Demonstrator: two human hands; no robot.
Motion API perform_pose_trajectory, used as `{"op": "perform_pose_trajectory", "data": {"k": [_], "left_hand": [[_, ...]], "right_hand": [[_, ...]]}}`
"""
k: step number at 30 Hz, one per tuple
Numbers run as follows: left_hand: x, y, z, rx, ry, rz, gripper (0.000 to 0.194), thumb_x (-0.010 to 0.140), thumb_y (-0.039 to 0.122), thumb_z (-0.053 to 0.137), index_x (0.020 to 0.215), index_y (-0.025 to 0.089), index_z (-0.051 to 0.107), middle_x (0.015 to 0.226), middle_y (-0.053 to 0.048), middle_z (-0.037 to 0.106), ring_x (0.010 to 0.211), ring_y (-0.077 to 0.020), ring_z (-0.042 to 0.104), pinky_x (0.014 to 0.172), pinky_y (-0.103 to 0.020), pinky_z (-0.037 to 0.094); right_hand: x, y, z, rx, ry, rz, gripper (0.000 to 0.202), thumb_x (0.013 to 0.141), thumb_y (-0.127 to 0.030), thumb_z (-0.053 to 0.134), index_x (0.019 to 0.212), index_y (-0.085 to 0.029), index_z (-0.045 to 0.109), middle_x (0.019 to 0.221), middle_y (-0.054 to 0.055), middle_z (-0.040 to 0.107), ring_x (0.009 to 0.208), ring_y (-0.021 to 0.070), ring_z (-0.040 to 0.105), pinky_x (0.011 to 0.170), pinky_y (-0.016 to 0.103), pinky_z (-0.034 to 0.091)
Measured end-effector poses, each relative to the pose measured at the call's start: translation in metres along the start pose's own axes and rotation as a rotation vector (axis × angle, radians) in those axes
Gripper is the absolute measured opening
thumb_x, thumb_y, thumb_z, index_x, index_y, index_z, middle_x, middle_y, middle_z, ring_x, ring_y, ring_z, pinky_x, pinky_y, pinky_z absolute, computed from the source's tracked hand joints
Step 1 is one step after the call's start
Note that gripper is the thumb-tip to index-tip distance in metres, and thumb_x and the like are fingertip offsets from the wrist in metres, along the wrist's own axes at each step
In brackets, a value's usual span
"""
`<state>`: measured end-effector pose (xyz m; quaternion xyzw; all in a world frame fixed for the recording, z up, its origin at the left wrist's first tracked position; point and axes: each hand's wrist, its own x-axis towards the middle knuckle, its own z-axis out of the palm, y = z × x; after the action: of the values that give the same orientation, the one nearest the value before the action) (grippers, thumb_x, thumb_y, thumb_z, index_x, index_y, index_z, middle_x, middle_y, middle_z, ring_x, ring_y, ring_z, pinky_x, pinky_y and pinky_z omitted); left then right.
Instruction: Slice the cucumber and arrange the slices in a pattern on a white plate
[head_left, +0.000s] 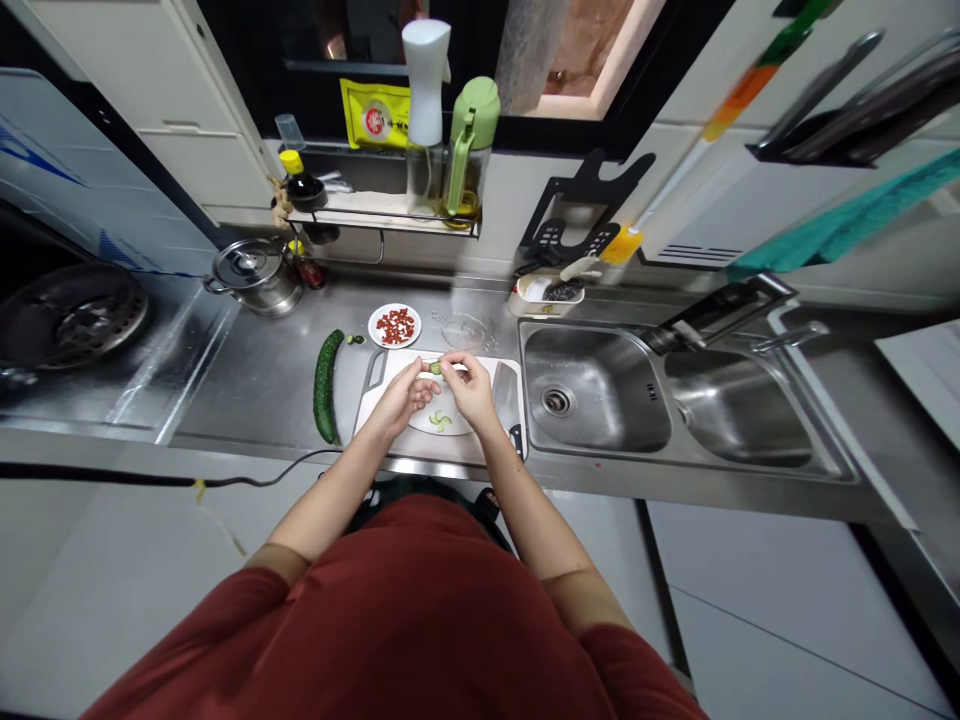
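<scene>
Above a white plate [455, 425] on the cutting board [375, 425], my right hand [469, 390] pinches a small piece of cucumber [436, 368]. The thumb and forefinger of my left hand [403, 398] meet the same piece from the other side, its other fingers loosely curled. Several thin cucumber slices [440, 421] lie fanned out on the plate, whose far part my hands hide. A kitchen knife [505, 388] rests along the board's right side, its black handle towards me. To the left of the board lies a long cucumber [325, 385], with cut cucumber ends [355, 340] beside its far tip.
Behind the board stand a dish of chopped red pieces [396, 326] and a clear glass dish [463, 331]. A double sink [600, 385] is on the right. A lidded pot [255, 275] stands back left, below a shelf of bottles [382, 205].
</scene>
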<state>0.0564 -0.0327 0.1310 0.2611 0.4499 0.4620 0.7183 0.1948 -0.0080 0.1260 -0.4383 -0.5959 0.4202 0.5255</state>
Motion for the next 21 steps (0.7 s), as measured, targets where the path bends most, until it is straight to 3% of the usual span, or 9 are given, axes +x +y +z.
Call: {"op": "perform_pose_trajectory", "data": {"k": [8,14,21], "left_hand": [[-0.005,0.012,0.002,-0.138,-0.019,-0.011,0.040,0.070,0.037,0.077,0.100,0.019,0.057,0.072,0.002,0.061,0.054,-0.0053,0.055,0.048,-0.015,0.040],[-0.006,0.014,0.000,-0.106,0.030,0.064,0.046,0.066,0.027,0.078,0.105,0.020,0.055,0.076,0.002,0.062,0.058,-0.0051,0.055,0.050,-0.014,0.038],[-0.003,0.014,-0.004,0.020,0.060,0.262,0.043,0.063,0.023,0.080,0.101,0.018,0.062,0.065,0.006,0.054,0.056,-0.0038,0.049,0.053,-0.015,0.037]], "right_hand": [[-0.004,-0.007,-0.003,-0.113,-0.061,-0.204,0.015,0.090,-0.034,0.056,0.086,-0.023,0.065,0.092,0.003,0.066,0.093,0.0174,0.058,0.074,0.029,0.045],[-0.006,-0.006,-0.004,-0.152,-0.088,-0.172,0.015,0.091,-0.035,0.055,0.085,-0.023,0.063,0.094,0.003,0.065,0.095,0.0178,0.057,0.074,0.030,0.045],[-0.005,-0.006,-0.003,-0.124,-0.115,-0.120,0.017,0.088,-0.037,0.056,0.081,-0.022,0.061,0.090,0.003,0.065,0.091,0.0172,0.058,0.073,0.029,0.045]]}}
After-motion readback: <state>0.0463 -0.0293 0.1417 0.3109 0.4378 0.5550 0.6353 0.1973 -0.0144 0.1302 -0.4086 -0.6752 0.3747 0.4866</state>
